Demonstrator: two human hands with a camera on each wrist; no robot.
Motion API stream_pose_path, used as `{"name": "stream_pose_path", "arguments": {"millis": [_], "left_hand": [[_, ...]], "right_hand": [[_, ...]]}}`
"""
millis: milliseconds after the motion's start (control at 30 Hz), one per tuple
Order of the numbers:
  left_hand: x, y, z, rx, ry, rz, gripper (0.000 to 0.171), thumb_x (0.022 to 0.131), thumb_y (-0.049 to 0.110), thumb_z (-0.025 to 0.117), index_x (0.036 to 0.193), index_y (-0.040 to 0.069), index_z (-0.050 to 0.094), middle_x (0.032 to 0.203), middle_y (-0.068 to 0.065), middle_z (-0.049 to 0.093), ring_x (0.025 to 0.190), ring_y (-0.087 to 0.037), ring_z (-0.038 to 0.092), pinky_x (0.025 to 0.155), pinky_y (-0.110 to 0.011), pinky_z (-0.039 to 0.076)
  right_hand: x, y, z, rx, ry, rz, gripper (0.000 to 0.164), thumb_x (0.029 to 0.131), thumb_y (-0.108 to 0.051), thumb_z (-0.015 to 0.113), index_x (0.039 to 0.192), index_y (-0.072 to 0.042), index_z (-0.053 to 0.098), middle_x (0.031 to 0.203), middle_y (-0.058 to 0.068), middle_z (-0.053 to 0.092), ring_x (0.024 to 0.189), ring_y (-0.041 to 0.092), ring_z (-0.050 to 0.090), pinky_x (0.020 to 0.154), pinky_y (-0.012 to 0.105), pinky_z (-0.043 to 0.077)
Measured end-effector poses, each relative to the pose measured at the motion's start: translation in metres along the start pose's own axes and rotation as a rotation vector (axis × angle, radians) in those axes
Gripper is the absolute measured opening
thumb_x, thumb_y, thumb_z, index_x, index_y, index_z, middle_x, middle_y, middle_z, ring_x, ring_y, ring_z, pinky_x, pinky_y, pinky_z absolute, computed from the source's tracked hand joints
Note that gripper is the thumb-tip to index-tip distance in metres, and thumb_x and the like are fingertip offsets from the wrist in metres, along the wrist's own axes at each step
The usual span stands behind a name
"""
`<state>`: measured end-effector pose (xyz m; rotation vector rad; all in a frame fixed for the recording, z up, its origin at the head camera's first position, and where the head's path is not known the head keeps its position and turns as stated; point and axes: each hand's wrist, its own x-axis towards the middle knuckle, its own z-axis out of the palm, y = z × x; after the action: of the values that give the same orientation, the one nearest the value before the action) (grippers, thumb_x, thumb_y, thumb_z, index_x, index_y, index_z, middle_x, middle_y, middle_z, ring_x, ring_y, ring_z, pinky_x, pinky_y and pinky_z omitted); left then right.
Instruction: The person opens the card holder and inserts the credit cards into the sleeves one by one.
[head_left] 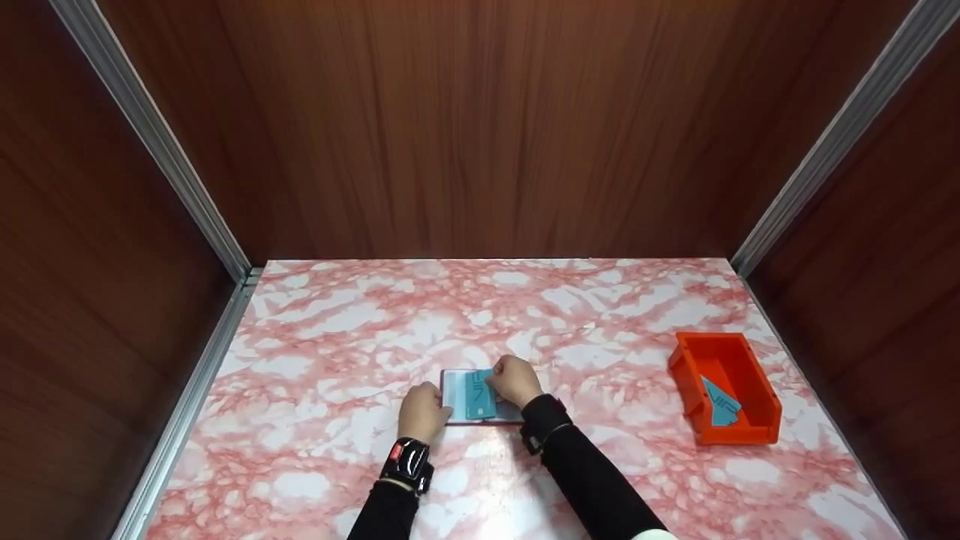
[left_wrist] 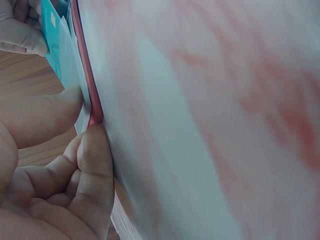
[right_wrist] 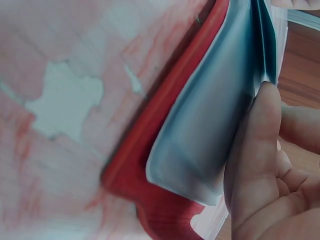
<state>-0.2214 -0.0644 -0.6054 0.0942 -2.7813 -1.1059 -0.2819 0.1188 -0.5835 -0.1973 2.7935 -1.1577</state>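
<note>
A red-covered card holder (head_left: 454, 397) with clear plastic sleeves lies spread on the table. My left hand (head_left: 424, 412) pinches its left edge; in the left wrist view, thumb and forefinger meet at the red cover (left_wrist: 86, 65) and sleeves. Over the middle of the holder is a teal card (head_left: 478, 397) with "VIP" lettering. My right hand (head_left: 517, 381) pinches this card at its right side. The right wrist view shows the card (right_wrist: 265, 45) standing edge-on beside a clear sleeve (right_wrist: 200, 110). Whether the card is partly inside a sleeve, I cannot tell.
An orange bin (head_left: 690, 394) stands on the right of the table, with a similar teal card (head_left: 721, 405) leaning in it. Brown wood-patterned panels (head_left: 480, 135) enclose the pink-and-white marbled table (head_left: 315, 450) at the back and both sides.
</note>
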Motion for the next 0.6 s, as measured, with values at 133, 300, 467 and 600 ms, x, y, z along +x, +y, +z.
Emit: {"name": "stream_pose_path", "arguments": {"millis": [133,300,467,600], "left_hand": [[0.001,0.000,0.000,0.000,-0.022,-0.008,0.026,0.071,0.005,0.083,0.086,-0.002,0.063,0.076,-0.007,0.057,0.072,-0.027,0.057,0.073,-0.045,0.049],[0.002,-0.001,-0.001,0.007,-0.018,0.013,0.026,0.070,0.005,0.083,0.085,-0.003,0.063,0.074,-0.006,0.056,0.071,-0.026,0.056,0.072,-0.044,0.049],[0.002,-0.003,0.000,0.010,-0.010,0.034,0.026,0.070,0.005,0.083,0.086,-0.003,0.065,0.074,-0.007,0.059,0.072,-0.028,0.059,0.072,-0.045,0.050],[0.002,-0.003,0.000,-0.002,-0.015,0.029,0.024,0.071,0.005,0.082,0.085,-0.002,0.065,0.075,-0.007,0.061,0.072,-0.028,0.060,0.072,-0.044,0.050]], "right_hand": [[-0.001,-0.003,0.000,0.026,-0.009,0.011,0.022,0.084,-0.006,0.071,0.074,-0.008,0.051,0.066,0.000,0.053,0.049,0.012,0.062,0.055,0.026,0.051],[-0.002,-0.008,0.001,0.010,-0.024,0.026,0.019,0.084,-0.001,0.067,0.073,-0.008,0.052,0.066,0.001,0.053,0.049,0.011,0.061,0.052,0.022,0.047],[-0.001,-0.011,0.003,0.000,-0.045,0.039,0.012,0.083,0.001,0.066,0.078,-0.005,0.056,0.072,0.004,0.057,0.053,0.013,0.063,0.054,0.025,0.052],[-0.002,-0.013,0.003,-0.055,-0.049,0.018,0.008,0.081,-0.001,0.067,0.082,-0.003,0.060,0.078,0.006,0.061,0.066,0.018,0.065,0.065,0.031,0.054]]}}
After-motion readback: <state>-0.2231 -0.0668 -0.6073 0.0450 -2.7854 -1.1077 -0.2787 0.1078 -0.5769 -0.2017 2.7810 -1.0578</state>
